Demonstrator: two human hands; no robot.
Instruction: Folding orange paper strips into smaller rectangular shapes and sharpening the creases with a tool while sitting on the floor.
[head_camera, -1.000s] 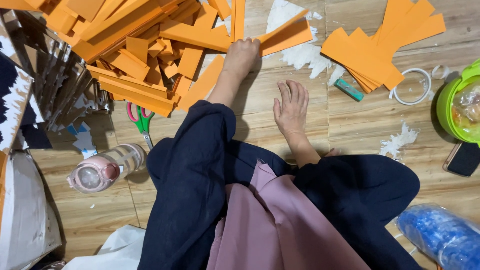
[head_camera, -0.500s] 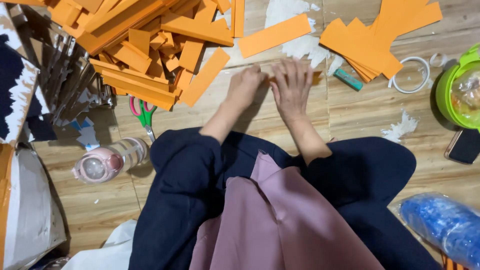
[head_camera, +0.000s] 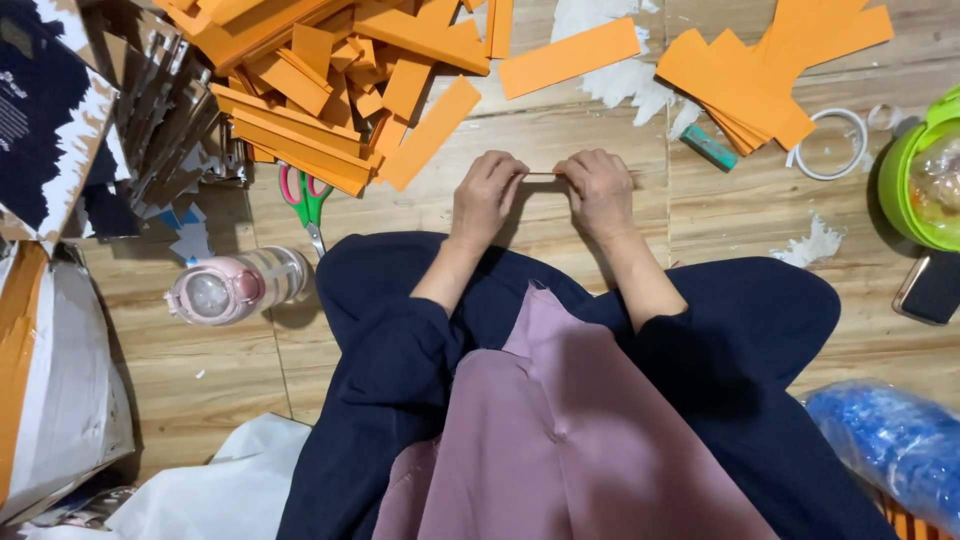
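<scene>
Both hands, left and right, pinch a thin strip edge-on; uneven pull would likely buckle it.

pale wooden plank floor, evenly lit

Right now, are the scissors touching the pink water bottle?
Apart. The head view shows bare wooden floor between the scissors and the pink water bottle, though the blade tip ends close to it.
</scene>
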